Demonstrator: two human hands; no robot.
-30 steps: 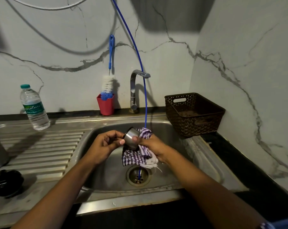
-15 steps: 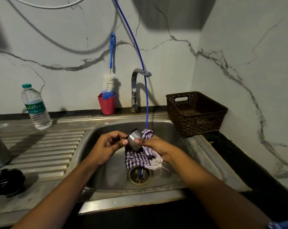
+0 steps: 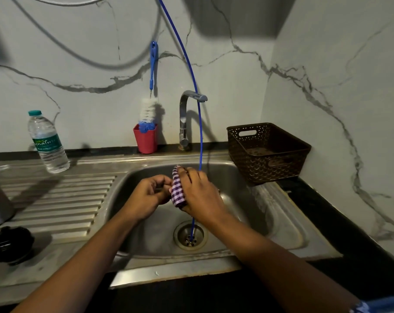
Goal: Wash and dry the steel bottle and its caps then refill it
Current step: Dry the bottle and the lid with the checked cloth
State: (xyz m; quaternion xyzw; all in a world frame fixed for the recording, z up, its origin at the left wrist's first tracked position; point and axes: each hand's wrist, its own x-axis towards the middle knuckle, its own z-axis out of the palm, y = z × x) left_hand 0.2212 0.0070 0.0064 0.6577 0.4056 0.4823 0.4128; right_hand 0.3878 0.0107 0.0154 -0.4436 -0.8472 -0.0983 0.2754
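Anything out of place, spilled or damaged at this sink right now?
One oddity: a thin blue tube hangs down from above, passes the tap and ends in the drain strainer, running behind the right hand that holds the checked cloth. No spill or damage is visible.

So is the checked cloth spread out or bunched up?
Bunched up: the right hand grips the checked cloth in a wad over the sink.

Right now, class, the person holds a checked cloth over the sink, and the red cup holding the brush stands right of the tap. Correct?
No. The head view shows the red cup standing left of the tap; the rest holds.
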